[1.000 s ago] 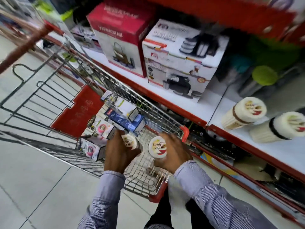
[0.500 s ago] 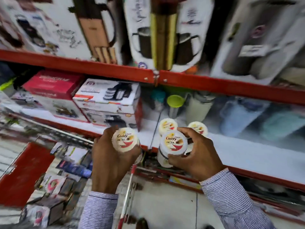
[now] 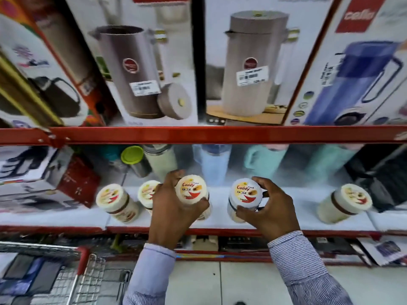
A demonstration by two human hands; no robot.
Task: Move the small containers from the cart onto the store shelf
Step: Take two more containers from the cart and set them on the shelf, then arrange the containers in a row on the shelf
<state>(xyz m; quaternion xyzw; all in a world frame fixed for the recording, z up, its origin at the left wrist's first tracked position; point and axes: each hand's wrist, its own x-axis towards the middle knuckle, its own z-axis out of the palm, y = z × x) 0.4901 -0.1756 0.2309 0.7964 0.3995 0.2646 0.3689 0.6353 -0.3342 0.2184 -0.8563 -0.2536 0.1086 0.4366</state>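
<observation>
My left hand (image 3: pixel 171 214) grips a small white container (image 3: pixel 191 189) with a "Caddy" lid label, held over the white store shelf (image 3: pixel 293 219). My right hand (image 3: pixel 267 211) grips a second one (image 3: pixel 245 192) just to the right, low over the same shelf. Whether either rests on the shelf I cannot tell. Three more like containers stand there: one at the left (image 3: pixel 114 200), one (image 3: pixel 147 192) partly hidden behind my left hand, one far right (image 3: pixel 348 201). The wire cart (image 3: pixel 83 260) with red trim sits at the bottom left.
Behind the containers stand flasks and mugs: a green-lidded one (image 3: pixel 133 158), a cream one (image 3: pixel 161 161), a pale blue one (image 3: pixel 214 164). Boxes (image 3: pixel 44 179) fill the shelf's left end. The red upper shelf rail (image 3: pixel 220 134) carries large jug boxes. Tiled floor (image 3: pixel 242 282) lies below.
Both hands lifted the two containers out of the cart and carried them up and forward to the middle shelf. My view swung from the cart to the shelf front.
</observation>
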